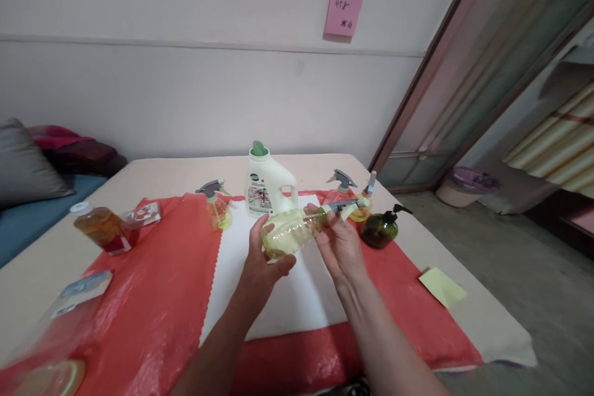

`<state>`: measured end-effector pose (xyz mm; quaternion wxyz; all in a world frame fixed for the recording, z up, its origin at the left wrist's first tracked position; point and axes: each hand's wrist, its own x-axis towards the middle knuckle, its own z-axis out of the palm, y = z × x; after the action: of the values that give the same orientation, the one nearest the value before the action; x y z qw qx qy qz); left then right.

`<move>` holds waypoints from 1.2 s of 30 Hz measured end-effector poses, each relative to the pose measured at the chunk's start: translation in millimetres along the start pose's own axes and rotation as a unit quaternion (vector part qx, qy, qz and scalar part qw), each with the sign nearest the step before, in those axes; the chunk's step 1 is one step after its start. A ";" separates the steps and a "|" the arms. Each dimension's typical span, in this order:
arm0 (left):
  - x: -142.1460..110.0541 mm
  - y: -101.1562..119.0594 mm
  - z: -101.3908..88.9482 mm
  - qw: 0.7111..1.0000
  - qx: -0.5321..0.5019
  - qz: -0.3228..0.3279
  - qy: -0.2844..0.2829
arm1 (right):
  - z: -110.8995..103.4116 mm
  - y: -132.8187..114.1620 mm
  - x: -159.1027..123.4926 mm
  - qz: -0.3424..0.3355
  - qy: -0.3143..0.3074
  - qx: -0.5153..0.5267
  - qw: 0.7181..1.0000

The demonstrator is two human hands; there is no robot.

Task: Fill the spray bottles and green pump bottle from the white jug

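Observation:
A clear yellow-green spray bottle (288, 234) lies on its side in the air between my hands, its trigger head pointing right. My left hand (262, 263) wraps round the base of the bottle, thumb underneath. Fingers of my right hand (341, 241) close round its neck, just below the spray head. Behind the bottle stands a pale green detergent jug (264, 182) with a handle and a green piece in its open mouth. A white cloth (288, 303) lies below my hands, over a red plastic sheet (171, 284).
One spray bottle (217, 210) stands left of the jug; others (342, 189) stand at right, beside a dark green pump bottle (380, 228). An amber bottle (102, 228) leans at far left. A yellow paper (442, 286) lies near the right edge. A wall rises behind the table.

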<state>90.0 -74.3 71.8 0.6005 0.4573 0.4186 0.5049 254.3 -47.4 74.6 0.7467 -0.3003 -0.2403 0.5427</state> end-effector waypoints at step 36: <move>0.2 -2.6 -9.9 0.983 -0.131 -0.076 -0.107 | -12.0 -13.1 8.6 -0.077 0.007 -0.065 0.995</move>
<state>81.0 -73.1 67.0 0.7332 0.3933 0.3159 0.4561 273.8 -44.4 75.7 0.7668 -0.3327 -0.2926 0.4645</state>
